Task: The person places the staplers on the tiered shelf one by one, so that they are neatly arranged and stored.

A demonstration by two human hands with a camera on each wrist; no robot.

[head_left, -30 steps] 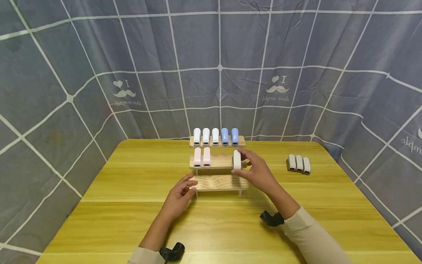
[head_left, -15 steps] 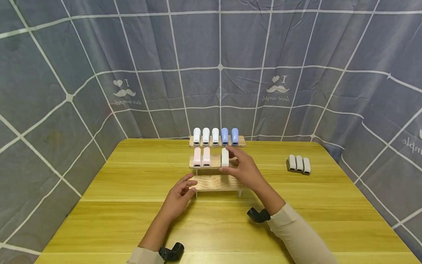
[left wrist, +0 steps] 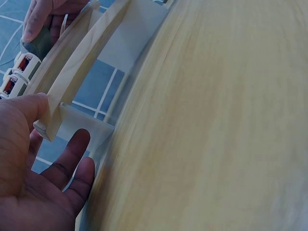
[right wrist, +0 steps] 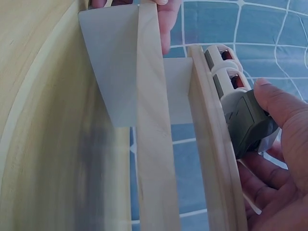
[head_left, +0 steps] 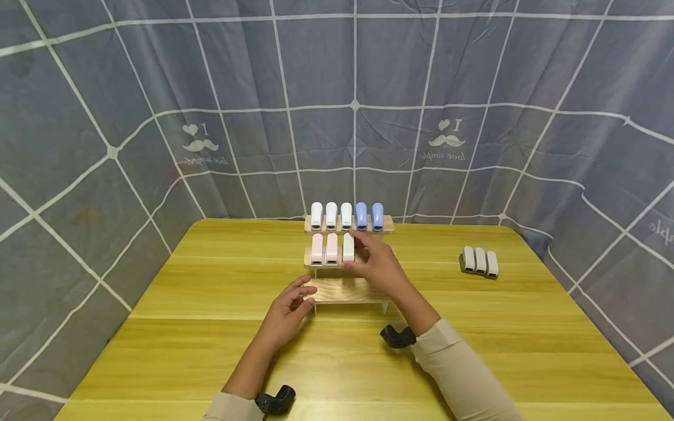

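Note:
A three-tier wooden display stand stands in the middle of the table. My right hand pinches a white stapler between thumb and fingers on the middle tier, right beside two pink staplers. In the right wrist view this stapler shows a dark grey end. My left hand holds the left end of the lowest tier. Seen from the left wrist, its thumb lies on the board with a finger behind it, while other fingers are spread below.
On the top tier stand three white staplers and two blue staplers in a row. Three more white staplers sit together on the table at the right. A grey checked curtain surrounds the table's back and sides.
My right hand has slid the white stapler leftward along the middle tier, from its right end up to the pink ones. The left hand has stayed at the stand's lowest tier.

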